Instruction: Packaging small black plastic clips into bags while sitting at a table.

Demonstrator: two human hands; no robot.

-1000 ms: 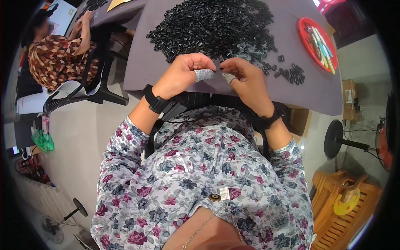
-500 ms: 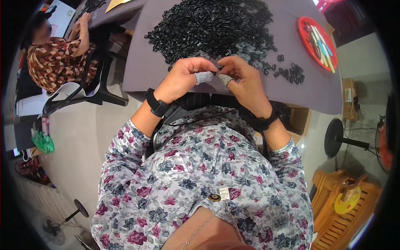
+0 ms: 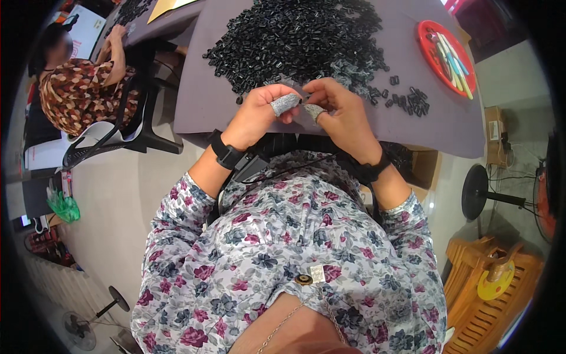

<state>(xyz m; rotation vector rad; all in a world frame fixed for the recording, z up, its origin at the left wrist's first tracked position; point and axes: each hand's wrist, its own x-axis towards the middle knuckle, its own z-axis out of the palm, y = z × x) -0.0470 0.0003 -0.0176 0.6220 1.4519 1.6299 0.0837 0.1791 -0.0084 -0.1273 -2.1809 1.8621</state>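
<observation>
L hand (image 3: 259,112) and R hand (image 3: 339,109) met fingertip to fingertip above the worktop (image 3: 413,127) edge, grip pinched together on a small black part (image 3: 303,100), barely visible betw. grey-capped fingers (image 3: 285,104). Beyond lay a heap of black parts (image 3: 300,41); a red tray (image 3: 445,50) w/ tools sat far R. Another person (image 3: 76,88) worked far L.

Glossy black plastic pieces (image 3: 295,41) are lying on a matt grey cloth-covered surface (image 3: 200,100); rough grey fabric finger cots (image 3: 285,104) are covering both thumbs; the red tray (image 3: 425,36) is looking shiny plastic
</observation>
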